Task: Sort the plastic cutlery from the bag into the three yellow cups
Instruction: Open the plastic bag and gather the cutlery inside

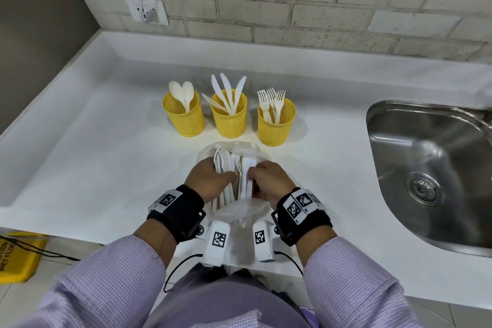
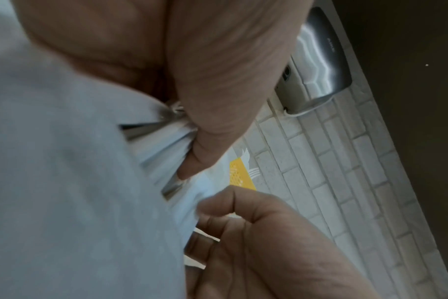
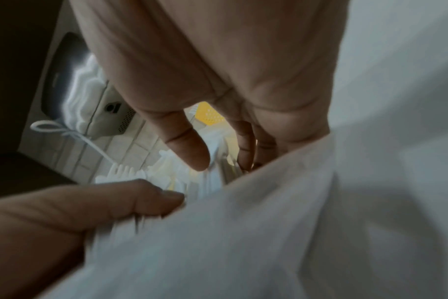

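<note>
Three yellow mesh cups stand in a row on the white counter: the left cup (image 1: 183,117) holds spoons, the middle cup (image 1: 229,117) knives, the right cup (image 1: 275,125) forks. In front of them lies the clear plastic bag (image 1: 234,148) with a bundle of white cutlery (image 1: 226,160) inside. My left hand (image 1: 213,176) grips the bundle from the left, its thumb (image 2: 202,153) pressed on the bag. My right hand (image 1: 262,176) pinches white cutlery handles (image 1: 246,181) in the bag's mouth, between thumb and fingers (image 3: 221,161). Which kind of piece it holds is hidden.
A steel sink (image 1: 372,141) is set into the counter at the right. Behind the cups are a brick wall and a wall socket (image 1: 146,10) with a plug. A yellow wet-floor sign (image 1: 18,255) lies on the floor at the left. A hand dryer (image 2: 317,66) hangs on the wall.
</note>
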`<state>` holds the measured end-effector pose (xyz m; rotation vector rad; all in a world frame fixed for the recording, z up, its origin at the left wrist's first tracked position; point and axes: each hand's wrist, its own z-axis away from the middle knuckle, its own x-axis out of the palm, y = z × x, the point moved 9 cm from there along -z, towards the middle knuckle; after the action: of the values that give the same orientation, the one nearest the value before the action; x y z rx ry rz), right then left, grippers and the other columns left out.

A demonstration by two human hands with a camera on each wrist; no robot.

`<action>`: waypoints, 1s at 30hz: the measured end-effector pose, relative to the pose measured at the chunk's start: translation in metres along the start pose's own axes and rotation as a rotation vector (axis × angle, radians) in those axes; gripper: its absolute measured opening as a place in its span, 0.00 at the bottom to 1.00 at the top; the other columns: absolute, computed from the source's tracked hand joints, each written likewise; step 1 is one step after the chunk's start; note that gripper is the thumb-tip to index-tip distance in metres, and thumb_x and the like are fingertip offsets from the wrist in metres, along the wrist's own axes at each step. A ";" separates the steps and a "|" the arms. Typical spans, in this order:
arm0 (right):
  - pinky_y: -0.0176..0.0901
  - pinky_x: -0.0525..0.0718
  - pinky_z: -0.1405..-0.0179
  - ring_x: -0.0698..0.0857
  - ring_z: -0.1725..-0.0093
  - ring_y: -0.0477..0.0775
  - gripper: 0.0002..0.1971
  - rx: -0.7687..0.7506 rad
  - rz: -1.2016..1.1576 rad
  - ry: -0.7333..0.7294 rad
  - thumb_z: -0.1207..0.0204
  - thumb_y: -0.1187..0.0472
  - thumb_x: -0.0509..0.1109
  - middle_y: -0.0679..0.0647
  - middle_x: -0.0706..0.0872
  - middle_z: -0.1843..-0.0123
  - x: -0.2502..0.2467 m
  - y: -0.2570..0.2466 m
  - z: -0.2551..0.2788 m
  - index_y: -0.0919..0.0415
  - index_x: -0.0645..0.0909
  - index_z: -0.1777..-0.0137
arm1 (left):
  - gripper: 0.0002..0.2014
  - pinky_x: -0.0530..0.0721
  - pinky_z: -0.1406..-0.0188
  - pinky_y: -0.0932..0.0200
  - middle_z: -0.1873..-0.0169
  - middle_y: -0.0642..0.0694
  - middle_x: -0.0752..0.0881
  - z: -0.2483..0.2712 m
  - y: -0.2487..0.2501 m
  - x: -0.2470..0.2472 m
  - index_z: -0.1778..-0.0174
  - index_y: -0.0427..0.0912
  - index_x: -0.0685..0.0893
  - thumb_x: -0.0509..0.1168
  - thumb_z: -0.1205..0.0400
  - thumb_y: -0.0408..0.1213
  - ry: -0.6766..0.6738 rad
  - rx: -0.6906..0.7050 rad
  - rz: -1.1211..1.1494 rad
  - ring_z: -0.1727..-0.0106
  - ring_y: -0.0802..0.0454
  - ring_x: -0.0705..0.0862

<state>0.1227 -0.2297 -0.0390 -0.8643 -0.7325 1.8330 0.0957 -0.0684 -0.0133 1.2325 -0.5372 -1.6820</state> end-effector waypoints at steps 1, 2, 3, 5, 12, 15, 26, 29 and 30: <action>0.49 0.72 0.62 0.73 0.66 0.57 0.11 -0.030 0.040 0.021 0.32 0.64 0.68 0.56 0.70 0.72 -0.002 0.000 -0.004 0.58 0.68 0.71 | 0.14 0.88 0.46 0.42 0.58 0.43 0.93 0.001 -0.001 -0.001 0.54 0.43 0.91 0.74 0.31 0.46 0.001 -0.005 0.029 0.52 0.41 0.90; 0.47 0.71 0.64 0.72 0.68 0.57 0.14 -0.054 0.088 0.051 0.29 0.66 0.67 0.54 0.70 0.73 -0.005 -0.002 -0.005 0.59 0.66 0.72 | 0.17 0.89 0.44 0.40 0.58 0.43 0.93 0.001 -0.002 -0.002 0.54 0.43 0.91 0.73 0.33 0.48 0.003 -0.012 0.055 0.52 0.41 0.91; 0.46 0.73 0.66 0.73 0.68 0.57 0.14 -0.087 0.126 0.076 0.28 0.66 0.66 0.54 0.72 0.73 -0.006 -0.004 -0.005 0.59 0.67 0.72 | 0.18 0.88 0.43 0.38 0.58 0.42 0.93 0.000 -0.004 -0.003 0.53 0.42 0.91 0.72 0.35 0.49 0.002 -0.015 0.075 0.52 0.40 0.91; 0.52 0.86 0.59 0.83 0.63 0.58 0.07 -0.114 0.139 0.088 0.31 0.62 0.67 0.55 0.82 0.67 -0.004 -0.007 -0.004 0.61 0.73 0.68 | 0.18 0.88 0.42 0.36 0.58 0.42 0.93 -0.001 -0.007 -0.002 0.54 0.43 0.91 0.73 0.36 0.49 -0.010 -0.028 0.110 0.51 0.39 0.91; 0.55 0.85 0.48 0.85 0.54 0.60 0.06 -0.131 0.103 0.072 0.26 0.66 0.64 0.52 0.84 0.62 0.002 -0.014 -0.005 0.56 0.77 0.62 | 0.14 0.87 0.36 0.38 0.52 0.44 0.95 0.001 -0.013 0.006 0.48 0.46 0.93 0.78 0.30 0.37 -0.096 -0.070 0.306 0.46 0.41 0.92; 0.61 0.89 0.39 0.89 0.46 0.62 0.09 -0.085 0.033 0.062 0.31 0.59 0.64 0.55 0.89 0.49 0.001 -0.004 -0.014 0.51 0.80 0.51 | 0.14 0.87 0.36 0.45 0.49 0.42 0.94 0.001 -0.014 0.010 0.43 0.41 0.91 0.73 0.22 0.24 -0.143 -0.083 0.399 0.43 0.42 0.92; 0.76 0.90 0.51 0.92 0.52 0.72 0.09 -0.153 -0.023 -0.073 0.29 0.57 0.73 0.65 0.92 0.51 0.009 -0.013 -0.011 0.46 0.87 0.50 | 0.19 0.87 0.39 0.48 0.43 0.36 0.92 0.004 -0.012 0.014 0.37 0.38 0.88 0.72 0.24 0.22 -0.271 -0.048 0.513 0.40 0.37 0.90; 0.70 0.90 0.46 0.92 0.51 0.66 0.03 -0.232 0.056 -0.082 0.27 0.59 0.75 0.63 0.92 0.53 0.010 -0.021 -0.011 0.48 0.86 0.58 | 0.23 0.87 0.37 0.48 0.41 0.36 0.91 0.005 -0.009 0.016 0.36 0.38 0.88 0.74 0.29 0.26 -0.310 -0.019 0.526 0.39 0.39 0.89; 0.65 0.91 0.45 0.92 0.50 0.62 0.08 -0.221 0.081 -0.070 0.31 0.54 0.78 0.60 0.92 0.52 0.010 -0.020 -0.013 0.49 0.85 0.53 | 0.22 0.87 0.39 0.51 0.41 0.36 0.91 0.005 -0.009 0.016 0.36 0.38 0.88 0.73 0.27 0.25 -0.307 -0.017 0.523 0.40 0.40 0.90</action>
<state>0.1400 -0.2114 -0.0333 -0.9877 -0.9713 1.8856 0.0868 -0.0787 -0.0265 0.7338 -0.9397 -1.4180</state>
